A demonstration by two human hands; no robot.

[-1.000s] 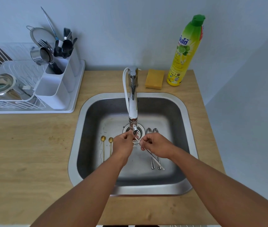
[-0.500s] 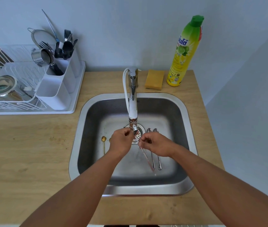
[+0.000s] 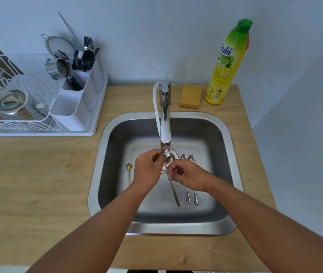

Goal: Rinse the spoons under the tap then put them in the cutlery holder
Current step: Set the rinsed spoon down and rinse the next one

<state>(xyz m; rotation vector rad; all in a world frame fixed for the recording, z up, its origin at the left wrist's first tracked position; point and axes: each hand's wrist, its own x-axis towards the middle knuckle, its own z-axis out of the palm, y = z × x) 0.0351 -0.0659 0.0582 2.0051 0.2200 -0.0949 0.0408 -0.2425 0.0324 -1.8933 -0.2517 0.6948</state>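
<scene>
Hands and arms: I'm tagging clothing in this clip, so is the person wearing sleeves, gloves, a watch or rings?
Nothing worn shows. Both forearms are bare up to the bottom edge of the frame, with no sleeve in view. The left hand and right hand are bare too: no gloves, no watch or band at either wrist, and no rings visible on the fingers that show.

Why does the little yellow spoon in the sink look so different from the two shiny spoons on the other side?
The gold spoon is golden with a small round bowl and a very thin handle; the two silver spoons are silver with bigger, oval bowls and thicker handles. The gold spoon lies to the left of the hands, the silver pair to the right, side by side. All three lie flat on the bottom of the sink, bowls pointing toward the wall.
</scene>
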